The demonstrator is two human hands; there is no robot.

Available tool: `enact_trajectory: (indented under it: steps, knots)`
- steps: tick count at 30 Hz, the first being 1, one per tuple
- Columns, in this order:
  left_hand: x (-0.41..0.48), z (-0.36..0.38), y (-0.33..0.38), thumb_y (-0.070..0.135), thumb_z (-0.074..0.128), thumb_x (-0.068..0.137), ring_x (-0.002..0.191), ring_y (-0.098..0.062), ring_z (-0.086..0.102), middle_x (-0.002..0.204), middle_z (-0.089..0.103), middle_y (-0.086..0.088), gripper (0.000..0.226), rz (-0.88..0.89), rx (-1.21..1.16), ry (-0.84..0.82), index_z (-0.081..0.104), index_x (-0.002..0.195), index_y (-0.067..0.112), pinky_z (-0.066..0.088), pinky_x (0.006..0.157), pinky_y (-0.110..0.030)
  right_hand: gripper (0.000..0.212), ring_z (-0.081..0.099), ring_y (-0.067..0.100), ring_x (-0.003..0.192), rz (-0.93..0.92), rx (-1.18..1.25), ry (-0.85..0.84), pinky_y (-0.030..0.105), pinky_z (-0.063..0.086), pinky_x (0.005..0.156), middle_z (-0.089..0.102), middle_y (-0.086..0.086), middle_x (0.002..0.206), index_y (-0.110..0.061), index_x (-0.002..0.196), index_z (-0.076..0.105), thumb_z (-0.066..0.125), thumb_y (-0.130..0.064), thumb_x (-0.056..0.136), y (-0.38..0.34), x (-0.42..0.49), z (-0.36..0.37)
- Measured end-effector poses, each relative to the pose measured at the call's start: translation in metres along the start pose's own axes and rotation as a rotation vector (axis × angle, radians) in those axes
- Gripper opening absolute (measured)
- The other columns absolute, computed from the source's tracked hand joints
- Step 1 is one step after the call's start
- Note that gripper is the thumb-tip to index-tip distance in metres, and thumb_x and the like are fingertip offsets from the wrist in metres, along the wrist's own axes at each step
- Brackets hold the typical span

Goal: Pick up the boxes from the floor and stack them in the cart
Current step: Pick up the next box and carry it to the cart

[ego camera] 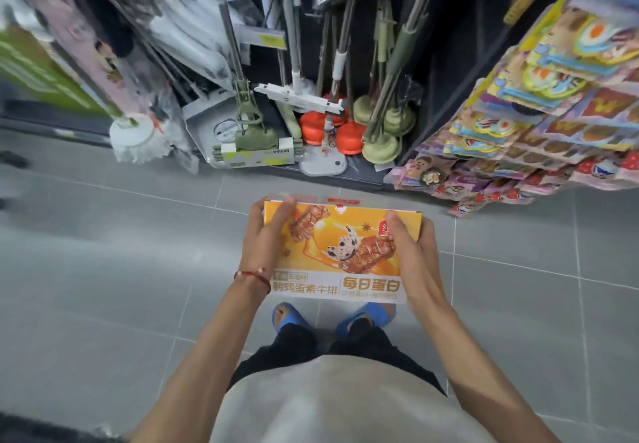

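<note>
Orange box (pixel 340 252) w/ a white band of print along its near edge is held up off the floor (pixel 103 252), flat side facing up, in front of the person's body. Both hands are on it, one per short side. Its top face shows pics of brown snack bars and a speckled egg.

Left hand (pixel 262 235) clamps the left edge, and its fingers (pixel 280 212) curl over onto the top face near the far-left corner, so it's grasping the box. Red string bracelet (pixel 252 276) on that wrist. Right hand (pixel 411 256) runs along the right edge w/ the palm against the side. One digit lies on the top face by the red logo and the rest wrap the far-right corner, also grasping the box.

Just below the box's near edge are two blue slippers (pixel 287 316) on gray floor tiles, then dark trousers (pixel 297 342) and a gray shirt (pixel 328 401).

Beyond the box, at the foot of a dark shelf unit, stand cleaning tools:
- orange plungers (pixel 349 138)
- green plungers (pixel 380 147) just beside them
- a white string mop head (pixel 133 131) to the left
- a green squeeze mop (pixel 252 131) between those, handles leaning up and away

On the right, well apart from the box, is a rack of bright snack packets (pixel 536 114) in overlapping rows. The left edge of the view is blurred, so can't tell what's there.
</note>
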State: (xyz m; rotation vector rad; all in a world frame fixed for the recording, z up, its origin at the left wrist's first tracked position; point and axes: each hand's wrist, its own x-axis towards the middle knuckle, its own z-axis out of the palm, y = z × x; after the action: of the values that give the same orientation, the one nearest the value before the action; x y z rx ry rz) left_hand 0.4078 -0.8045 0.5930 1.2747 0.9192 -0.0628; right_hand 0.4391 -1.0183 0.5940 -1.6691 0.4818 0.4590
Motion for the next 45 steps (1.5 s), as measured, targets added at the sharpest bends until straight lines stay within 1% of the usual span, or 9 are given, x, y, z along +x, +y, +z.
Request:
enact_trajectory:
  steps: [8, 13, 18, 23, 27, 31, 37, 41, 45]
  knots:
    - [0.003, -0.134, 0.004, 0.049, 0.068, 0.088, 0.081, -0.026, 0.076, 0.100, 0.076, -0.010, 0.050, 0.036, -0.086, 0.140, 0.052, 0.124, 0.019, 0.059, 0.066, -0.034, 0.050, 0.076, 0.013, 0.095, -0.044, -0.109, -0.140, 0.048, 0.057, 0.096, 0.078, -0.006, 0.105, -0.033, 0.126, 0.052, 0.066, -0.064, 0.089, -0.005, -0.030, 0.125]
    - [0.003, -0.208, 0.003, 0.058, 0.070, 0.082, 0.082, -0.028, 0.076, 0.099, 0.077, -0.007, 0.053, 0.049, -0.153, 0.261, 0.052, 0.121, 0.026, 0.061, 0.079, -0.047, 0.048, 0.077, 0.008, 0.089, -0.064, -0.179, -0.262, 0.039, 0.058, 0.088, 0.078, -0.007, 0.105, -0.032, 0.126, 0.053, 0.064, -0.063, 0.091, -0.013, -0.045, 0.201]
    - [0.003, -0.268, 0.003, 0.051, 0.068, 0.087, 0.078, -0.022, 0.076, 0.099, 0.076, -0.005, 0.053, 0.049, -0.253, 0.424, 0.051, 0.127, 0.020, 0.060, 0.070, -0.037, 0.041, 0.078, 0.010, 0.085, -0.075, -0.236, -0.413, 0.033, 0.057, 0.078, 0.079, -0.004, 0.101, -0.029, 0.123, 0.052, 0.065, -0.056, 0.094, -0.023, -0.053, 0.272]
    - [0.015, -0.320, 0.012, 0.044, 0.068, 0.090, 0.074, -0.017, 0.075, 0.089, 0.074, 0.000, 0.051, 0.037, -0.388, 0.561, 0.051, 0.128, 0.015, 0.057, 0.058, -0.030, 0.041, 0.076, 0.005, 0.072, -0.071, -0.320, -0.537, 0.014, 0.052, 0.055, 0.078, -0.003, 0.095, -0.025, 0.125, 0.049, 0.063, -0.052, 0.097, -0.038, -0.051, 0.351]
    - [0.038, -0.365, 0.029, 0.055, 0.073, 0.079, 0.087, -0.026, 0.076, 0.104, 0.076, -0.008, 0.066, 0.035, -0.460, 0.654, 0.051, 0.130, 0.020, 0.061, 0.079, -0.046, 0.049, 0.077, 0.007, 0.075, -0.102, -0.401, -0.626, 0.027, 0.057, 0.071, 0.078, -0.003, 0.094, -0.024, 0.128, 0.048, 0.063, -0.058, 0.094, -0.051, -0.043, 0.420]
    - [0.065, -0.407, 0.056, 0.049, 0.068, 0.088, 0.083, -0.022, 0.076, 0.100, 0.077, -0.004, 0.050, 0.044, -0.498, 0.769, 0.054, 0.128, 0.022, 0.060, 0.073, -0.037, 0.058, 0.078, 0.017, 0.086, -0.120, -0.445, -0.709, 0.047, 0.060, 0.089, 0.079, 0.001, 0.100, -0.026, 0.127, 0.049, 0.067, -0.065, 0.088, -0.070, -0.029, 0.496]
    - [0.089, -0.463, 0.090, 0.043, 0.064, 0.093, 0.083, -0.019, 0.076, 0.105, 0.075, -0.005, 0.039, 0.065, -0.623, 0.912, 0.053, 0.124, 0.022, 0.060, 0.064, -0.032, 0.056, 0.077, 0.011, 0.083, -0.163, -0.528, -0.853, 0.037, 0.059, 0.081, 0.079, -0.003, 0.098, -0.024, 0.132, 0.050, 0.067, -0.059, 0.091, -0.097, -0.024, 0.607]
    - [0.097, -0.511, 0.099, 0.046, 0.066, 0.091, 0.090, -0.028, 0.076, 0.109, 0.075, -0.009, 0.042, 0.068, -0.723, 0.975, 0.053, 0.125, 0.025, 0.062, 0.073, -0.041, 0.044, 0.078, 0.011, 0.085, -0.166, -0.569, -0.966, 0.040, 0.060, 0.086, 0.080, -0.009, 0.095, -0.028, 0.126, 0.056, 0.067, -0.054, 0.093, -0.102, -0.037, 0.676]
    - [0.106, -0.570, 0.103, 0.041, 0.067, 0.090, 0.088, -0.026, 0.076, 0.107, 0.075, -0.010, 0.045, 0.085, -0.778, 1.024, 0.052, 0.127, 0.020, 0.061, 0.063, -0.032, 0.031, 0.078, 0.014, 0.086, -0.166, -0.619, -1.041, 0.042, 0.062, 0.086, 0.080, -0.004, 0.098, -0.032, 0.117, 0.059, 0.066, -0.053, 0.095, -0.096, -0.057, 0.750]
